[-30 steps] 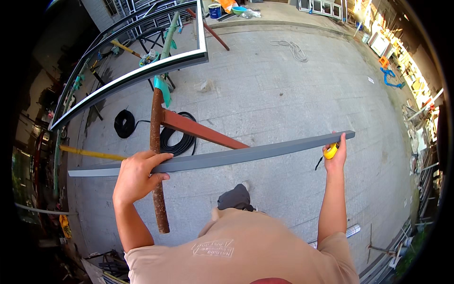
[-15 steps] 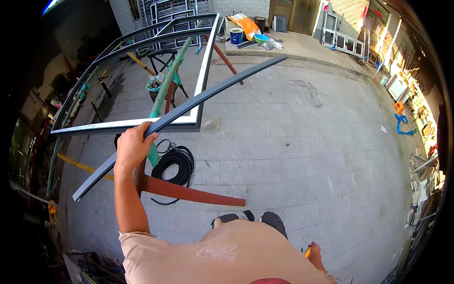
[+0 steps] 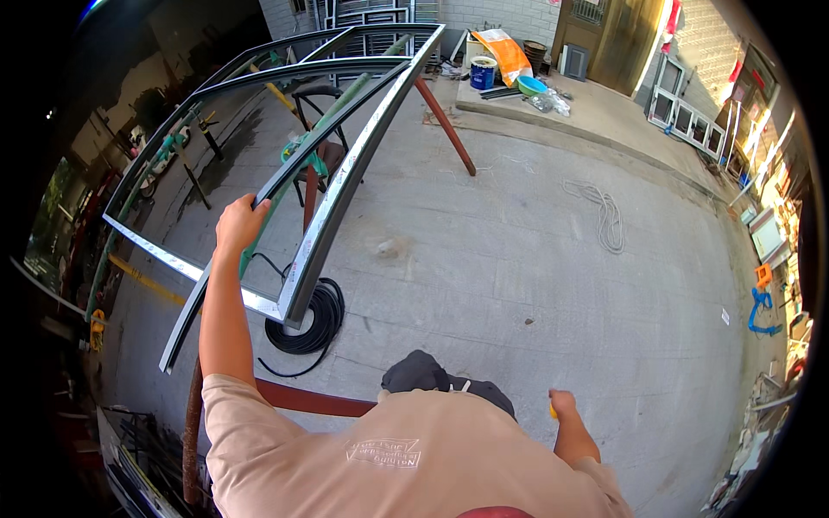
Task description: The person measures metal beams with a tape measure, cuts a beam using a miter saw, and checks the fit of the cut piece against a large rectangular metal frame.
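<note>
My left hand (image 3: 237, 226) is closed around a long dark grey metal profile (image 3: 184, 331). This strip slants from the near left up across the opening of a large window-like frame (image 3: 344, 177), whose dark outer sides have a pale, film-like upper face. Its far end lies over the frame's right side; whether it touches cannot be made out. Beneath the frame runs a bar with green wrapping (image 3: 269, 220). Off to my lower right, my right hand (image 3: 564, 402) hangs low, fingers curled on a small yellow object (image 3: 553, 412) that is mostly hidden.
A coil of black hose or cable (image 3: 326, 321) lies below the frame's near corner. Rust-red supports (image 3: 446, 129) stand under it, one beam (image 3: 315, 400) close to my legs. Pale rope (image 3: 610, 220) is on the paving. A blue bucket (image 3: 483, 73) stands on the far step.
The profile has swung leftward and now points farther forward, nearly along the frame's right side. My right hand shows more fully, away from my body. The whole view has shifted.
</note>
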A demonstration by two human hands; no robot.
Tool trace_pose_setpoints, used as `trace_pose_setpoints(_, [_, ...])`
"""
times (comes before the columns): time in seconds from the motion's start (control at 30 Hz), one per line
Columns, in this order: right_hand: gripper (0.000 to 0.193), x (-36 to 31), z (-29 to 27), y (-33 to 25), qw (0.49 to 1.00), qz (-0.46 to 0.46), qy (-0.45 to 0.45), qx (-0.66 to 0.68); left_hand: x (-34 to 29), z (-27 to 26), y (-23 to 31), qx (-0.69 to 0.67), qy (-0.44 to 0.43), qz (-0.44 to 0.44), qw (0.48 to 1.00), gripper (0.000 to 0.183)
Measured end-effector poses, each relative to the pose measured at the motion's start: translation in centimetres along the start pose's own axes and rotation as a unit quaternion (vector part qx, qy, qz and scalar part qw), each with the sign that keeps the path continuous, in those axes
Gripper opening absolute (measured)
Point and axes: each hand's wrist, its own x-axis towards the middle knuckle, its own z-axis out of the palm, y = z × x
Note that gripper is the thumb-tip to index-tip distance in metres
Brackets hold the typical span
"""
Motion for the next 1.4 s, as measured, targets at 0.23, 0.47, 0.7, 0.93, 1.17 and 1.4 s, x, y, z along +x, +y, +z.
trace_pose_setpoints(0.23, [0.049,17.4,-25.1,-23.6,0.969,-0.054,0.102,0.22,7.4,3.6,3.4,-0.02,-0.024,-0.051,0.998,0.046])
trace_pose_setpoints(0.47, [0.048,28.5,-21.4,-33.7,0.972,-0.043,-0.022,0.23,16.5,9.1,5.1,-0.133,-0.073,-0.073,0.986,0.042])
trace_pose_setpoints(0.7, [0.042,32.6,-20.6,-37.2,0.954,0.051,-0.153,0.251,18.3,12.2,7.4,-0.161,-0.092,-0.106,0.977,0.039])
trace_pose_setpoints(0.93, [0.042,44.4,-22.1,-41.0,0.98,-0.018,-0.146,0.134,16.7,14.9,9.5,-0.166,-0.1,-0.159,0.968,0.041])
trace_pose_setpoints(1.17, [0.044,55.3,-29.1,-54.7,0.973,-0.134,-0.179,0.056,15.6,14.7,13.1,-0.165,-0.128,-0.22,0.953,0.036])
trace_pose_setpoints(1.4, [0.046,61.2,-34.6,-67.2,0.955,-0.229,-0.18,0.061,14.7,15.2,13.8,-0.223,-0.102,-0.226,0.943,0.033])
